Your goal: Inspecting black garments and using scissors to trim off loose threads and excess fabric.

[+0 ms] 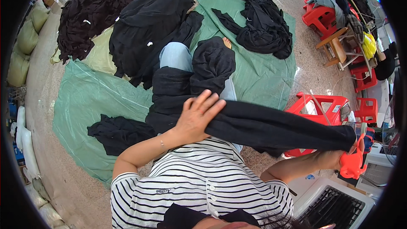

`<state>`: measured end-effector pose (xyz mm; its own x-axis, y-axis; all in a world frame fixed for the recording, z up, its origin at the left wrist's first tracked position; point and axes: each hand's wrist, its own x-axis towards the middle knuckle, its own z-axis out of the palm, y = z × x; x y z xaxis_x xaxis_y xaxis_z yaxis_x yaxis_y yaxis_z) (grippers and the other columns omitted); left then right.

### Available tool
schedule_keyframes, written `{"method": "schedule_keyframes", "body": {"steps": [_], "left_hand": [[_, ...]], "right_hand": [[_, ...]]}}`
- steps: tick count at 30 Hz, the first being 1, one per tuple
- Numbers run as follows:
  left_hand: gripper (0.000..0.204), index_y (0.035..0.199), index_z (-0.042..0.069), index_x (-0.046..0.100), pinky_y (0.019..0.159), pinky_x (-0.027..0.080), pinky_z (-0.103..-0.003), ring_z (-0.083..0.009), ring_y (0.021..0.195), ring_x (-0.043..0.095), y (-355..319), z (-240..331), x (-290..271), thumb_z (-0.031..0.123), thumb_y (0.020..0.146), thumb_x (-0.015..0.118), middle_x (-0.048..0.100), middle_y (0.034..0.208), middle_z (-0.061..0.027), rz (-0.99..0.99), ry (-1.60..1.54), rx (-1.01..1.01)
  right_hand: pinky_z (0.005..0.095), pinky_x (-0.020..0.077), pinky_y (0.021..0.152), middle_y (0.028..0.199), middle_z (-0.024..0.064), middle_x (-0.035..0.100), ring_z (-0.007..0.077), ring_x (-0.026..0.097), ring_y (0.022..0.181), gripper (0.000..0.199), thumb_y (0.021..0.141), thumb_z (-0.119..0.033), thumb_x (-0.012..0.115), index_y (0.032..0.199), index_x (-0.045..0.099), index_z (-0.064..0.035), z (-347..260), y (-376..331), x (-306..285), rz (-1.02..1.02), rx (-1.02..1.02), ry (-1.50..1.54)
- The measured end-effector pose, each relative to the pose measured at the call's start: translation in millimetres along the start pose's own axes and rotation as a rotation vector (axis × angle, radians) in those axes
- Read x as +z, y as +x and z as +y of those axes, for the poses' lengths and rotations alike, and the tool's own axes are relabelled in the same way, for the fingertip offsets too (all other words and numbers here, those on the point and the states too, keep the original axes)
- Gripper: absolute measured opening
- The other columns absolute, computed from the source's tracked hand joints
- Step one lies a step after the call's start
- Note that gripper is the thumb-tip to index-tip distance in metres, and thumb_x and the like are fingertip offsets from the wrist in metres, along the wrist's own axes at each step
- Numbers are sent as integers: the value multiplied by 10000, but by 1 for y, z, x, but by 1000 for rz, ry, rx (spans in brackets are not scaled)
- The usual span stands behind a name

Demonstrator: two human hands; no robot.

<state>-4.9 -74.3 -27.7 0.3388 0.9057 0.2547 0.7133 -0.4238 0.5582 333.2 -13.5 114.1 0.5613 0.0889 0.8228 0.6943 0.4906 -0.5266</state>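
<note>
- Left hand [196, 116] lies open and flat on a black garment [271, 127] stretched across the lap
- Right hand [335, 159] grips its far end, with an orange tool [354, 163]
- Black clothing piles [140, 29] on green sheet [85, 101] over the floor; red stools [326, 106] beside

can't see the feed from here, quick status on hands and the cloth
Left hand flat on black garment, fingers open. Right hand grips garment's end plus an orange tool. More black clothes piled on green sheet ahead.

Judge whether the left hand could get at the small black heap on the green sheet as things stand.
Probably yes: the left hand lies flat on the stretched black garment, not gripping, and nothing stands between it and the small black heap.
</note>
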Motion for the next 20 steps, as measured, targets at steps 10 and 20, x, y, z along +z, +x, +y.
{"method": "schedule_keyframes", "body": {"steps": [10, 20], "left_hand": [[440, 994, 60, 627, 716, 504, -375, -329, 851, 640, 30, -11, -171, -11, 567, 705, 642, 894, -112, 373, 178, -29], [421, 1128, 90, 680, 969, 429, -465, -275, 911, 585, 2, -43, -172, 136, 715, 611, 576, 939, -86, 589, 843, 71]], "right_hand": [[265, 529, 795, 1263, 118, 543, 164, 590, 1013, 320, 865, -11, 620, 1173, 548, 42, 50, -29, 42, -480, 334, 282], [288, 441, 969, 1235, 107, 550, 223, 546, 1141, 311, 901, 67, 482, 1197, 554, 2, 101, -128, 122, -852, 282, 381]]}}
